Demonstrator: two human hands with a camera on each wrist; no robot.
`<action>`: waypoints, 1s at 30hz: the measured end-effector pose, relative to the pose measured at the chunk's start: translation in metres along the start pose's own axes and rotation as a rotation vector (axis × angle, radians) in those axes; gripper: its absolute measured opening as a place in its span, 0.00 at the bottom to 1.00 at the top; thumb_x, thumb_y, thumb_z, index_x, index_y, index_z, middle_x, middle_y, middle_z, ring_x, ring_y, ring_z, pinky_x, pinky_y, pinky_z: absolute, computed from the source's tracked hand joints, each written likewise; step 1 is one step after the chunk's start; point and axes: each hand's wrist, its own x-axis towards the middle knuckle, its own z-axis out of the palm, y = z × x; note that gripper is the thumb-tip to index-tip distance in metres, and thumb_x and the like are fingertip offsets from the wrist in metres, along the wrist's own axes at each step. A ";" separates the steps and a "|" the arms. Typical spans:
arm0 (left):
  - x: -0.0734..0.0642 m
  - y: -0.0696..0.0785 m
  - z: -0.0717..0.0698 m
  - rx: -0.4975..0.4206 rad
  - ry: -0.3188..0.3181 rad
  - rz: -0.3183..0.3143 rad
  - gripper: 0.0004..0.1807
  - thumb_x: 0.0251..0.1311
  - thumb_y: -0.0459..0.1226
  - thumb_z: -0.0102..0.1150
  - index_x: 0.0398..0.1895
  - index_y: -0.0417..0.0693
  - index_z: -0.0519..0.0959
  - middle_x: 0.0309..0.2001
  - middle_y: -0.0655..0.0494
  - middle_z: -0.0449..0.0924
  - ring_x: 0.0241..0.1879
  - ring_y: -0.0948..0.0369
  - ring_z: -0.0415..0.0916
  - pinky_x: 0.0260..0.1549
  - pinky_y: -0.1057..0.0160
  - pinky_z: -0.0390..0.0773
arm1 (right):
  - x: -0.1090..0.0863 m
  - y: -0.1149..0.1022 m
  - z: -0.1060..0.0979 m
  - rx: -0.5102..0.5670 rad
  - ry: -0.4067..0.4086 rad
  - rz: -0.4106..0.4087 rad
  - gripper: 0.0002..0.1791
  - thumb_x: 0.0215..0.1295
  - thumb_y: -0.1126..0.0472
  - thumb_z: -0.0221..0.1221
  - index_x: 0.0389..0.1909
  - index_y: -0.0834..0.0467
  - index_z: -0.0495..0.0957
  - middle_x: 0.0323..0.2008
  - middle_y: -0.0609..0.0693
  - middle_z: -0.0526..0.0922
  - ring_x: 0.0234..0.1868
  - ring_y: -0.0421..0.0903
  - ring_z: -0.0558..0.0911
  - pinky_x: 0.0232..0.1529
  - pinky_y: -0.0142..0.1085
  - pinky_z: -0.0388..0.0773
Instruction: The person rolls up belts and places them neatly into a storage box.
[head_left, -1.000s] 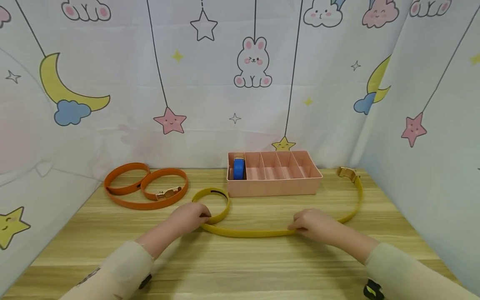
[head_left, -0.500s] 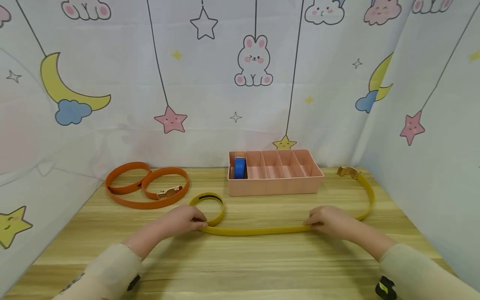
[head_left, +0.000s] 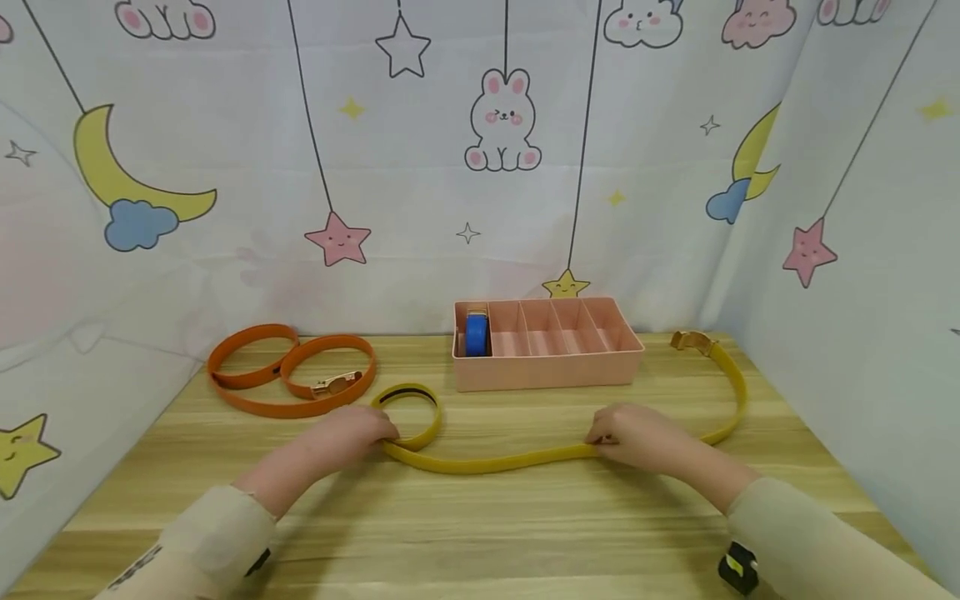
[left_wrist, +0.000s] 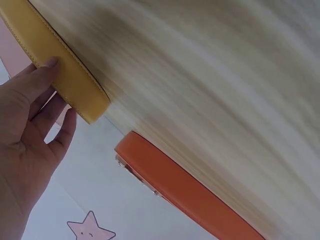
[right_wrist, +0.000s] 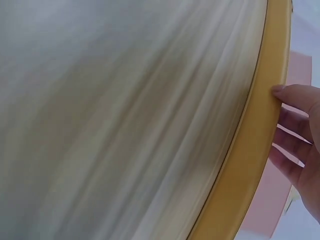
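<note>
A yellow belt [head_left: 480, 465] stands on its edge across the table, one end curled into a loop at the left and its gold buckle [head_left: 693, 342] at the far right. My left hand [head_left: 352, 433] pinches the belt where the loop meets the long strip. In the left wrist view, the thumb of the left hand [left_wrist: 30, 120] lies on the outer face of the strap. Farther right along the strip, my right hand [head_left: 637, 437] pinches the belt. Thumb and fingers of the right hand [right_wrist: 305, 135] sit on opposite faces of it in the right wrist view.
A pink divided box [head_left: 547, 371] stands at the back, a rolled blue belt [head_left: 476, 335] in its leftmost compartment. Left of it an orange belt [head_left: 292, 410] with a gold buckle lies in two loops. Patterned cloth walls [head_left: 405, 167] border the table.
My left hand has shifted left with the belt's loop. My right hand went right along the strip, then back left, and the strip between the hands now bows a little.
</note>
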 end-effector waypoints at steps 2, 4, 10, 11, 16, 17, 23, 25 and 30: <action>0.001 0.003 -0.001 -0.004 -0.007 0.003 0.05 0.55 0.33 0.67 0.32 0.53 0.84 0.30 0.63 0.80 0.32 0.64 0.76 0.34 0.62 0.77 | 0.012 -0.008 0.003 -0.008 0.002 -0.012 0.04 0.59 0.62 0.68 0.34 0.53 0.88 0.30 0.39 0.81 0.31 0.34 0.77 0.34 0.32 0.77; 0.003 0.008 -0.001 -0.020 -0.020 0.011 0.04 0.54 0.34 0.69 0.31 0.53 0.83 0.29 0.65 0.78 0.30 0.66 0.74 0.32 0.62 0.75 | 0.025 -0.017 0.005 -0.023 0.007 -0.043 0.04 0.59 0.62 0.68 0.35 0.54 0.88 0.30 0.40 0.81 0.32 0.34 0.77 0.34 0.31 0.77; 0.011 0.023 0.001 -0.128 -0.077 -0.020 0.04 0.56 0.36 0.68 0.34 0.50 0.83 0.31 0.64 0.80 0.32 0.67 0.73 0.34 0.62 0.75 | 0.064 -0.052 0.017 -0.072 -0.004 -0.119 0.04 0.60 0.61 0.67 0.36 0.54 0.88 0.30 0.41 0.80 0.32 0.36 0.78 0.37 0.31 0.77; 0.012 0.025 0.002 -0.148 -0.081 -0.026 0.04 0.57 0.37 0.68 0.34 0.50 0.83 0.31 0.64 0.80 0.31 0.68 0.73 0.34 0.62 0.75 | 0.070 -0.058 0.019 -0.075 -0.005 -0.131 0.04 0.60 0.60 0.67 0.36 0.53 0.88 0.30 0.41 0.80 0.32 0.36 0.78 0.37 0.30 0.77; 0.020 0.038 0.002 -0.223 -0.092 -0.051 0.05 0.57 0.39 0.68 0.34 0.49 0.83 0.30 0.64 0.79 0.29 0.70 0.71 0.32 0.65 0.75 | 0.092 -0.086 0.026 -0.126 0.029 -0.241 0.04 0.61 0.60 0.66 0.35 0.51 0.88 0.28 0.41 0.79 0.31 0.36 0.77 0.36 0.29 0.75; 0.021 0.041 0.001 -0.239 -0.092 -0.053 0.06 0.57 0.39 0.68 0.34 0.49 0.84 0.29 0.64 0.79 0.28 0.70 0.71 0.31 0.65 0.75 | 0.095 -0.090 0.028 -0.143 0.040 -0.265 0.04 0.61 0.60 0.66 0.35 0.51 0.88 0.28 0.41 0.79 0.31 0.37 0.77 0.36 0.29 0.75; 0.026 0.053 0.000 -0.327 -0.105 -0.062 0.08 0.57 0.40 0.69 0.36 0.45 0.85 0.28 0.63 0.81 0.26 0.71 0.73 0.30 0.67 0.76 | 0.108 -0.113 0.034 -0.188 0.079 -0.353 0.09 0.58 0.61 0.68 0.40 0.49 0.87 0.35 0.40 0.83 0.38 0.38 0.80 0.43 0.29 0.75; 0.027 0.054 -0.001 -0.370 -0.113 -0.071 0.07 0.59 0.39 0.67 0.38 0.46 0.85 0.30 0.63 0.82 0.27 0.72 0.73 0.30 0.68 0.76 | 0.111 -0.117 0.036 -0.190 0.070 -0.361 0.10 0.58 0.60 0.68 0.42 0.48 0.87 0.37 0.39 0.84 0.40 0.38 0.80 0.44 0.29 0.75; 0.023 0.049 -0.001 -0.493 -0.149 -0.099 0.06 0.64 0.36 0.61 0.41 0.48 0.86 0.37 0.62 0.83 0.32 0.70 0.75 0.34 0.66 0.76 | 0.112 -0.123 0.037 -0.177 0.050 -0.350 0.11 0.60 0.60 0.67 0.44 0.49 0.87 0.38 0.39 0.83 0.40 0.38 0.79 0.42 0.28 0.74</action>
